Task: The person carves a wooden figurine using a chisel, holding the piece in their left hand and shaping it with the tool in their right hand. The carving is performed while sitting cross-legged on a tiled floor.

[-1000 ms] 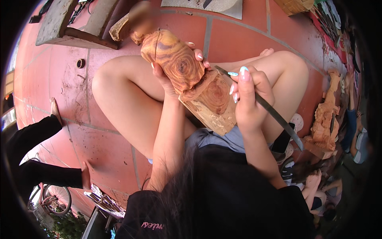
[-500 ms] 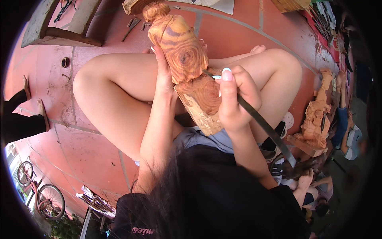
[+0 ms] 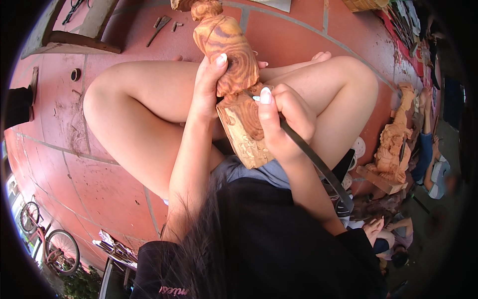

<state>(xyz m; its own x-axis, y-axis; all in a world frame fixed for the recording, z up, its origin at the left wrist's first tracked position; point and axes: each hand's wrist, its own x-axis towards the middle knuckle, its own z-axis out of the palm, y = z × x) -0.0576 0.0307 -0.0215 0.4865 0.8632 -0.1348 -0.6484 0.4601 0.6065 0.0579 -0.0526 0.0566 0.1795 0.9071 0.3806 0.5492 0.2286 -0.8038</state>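
A carved wooden figure [image 3: 230, 45] with swirling reddish-brown grain slants across my lap. Its rough, paler block base [image 3: 244, 142] points toward me. My left hand [image 3: 206, 84] is wrapped around the figure's lower part, thumb lying on the front; its other fingers are mostly hidden behind the wood. Closed around a long, dark, flat carving chisel [image 3: 321, 164], my right hand [image 3: 289, 117] rests near the right side of the base. The chisel's tip meets the groove between figure and base, and its far end extends toward the lower right.
Red floor tiles [image 3: 114, 187] surround my crossed legs. A wooden frame [image 3: 84, 42] stands at the upper left, with a small ring-shaped item [image 3: 75, 74] below. Another carved statue [image 3: 393, 144] lies at right, near other people. Several tools [image 3: 406, 27] lie at upper right; a bicycle [image 3: 59, 251] is lower left.
My left thumb has shifted from the figure's side onto its front. The carving has turned slightly, and the chisel with my right hand has moved a little left. A person's feet at left have moved.
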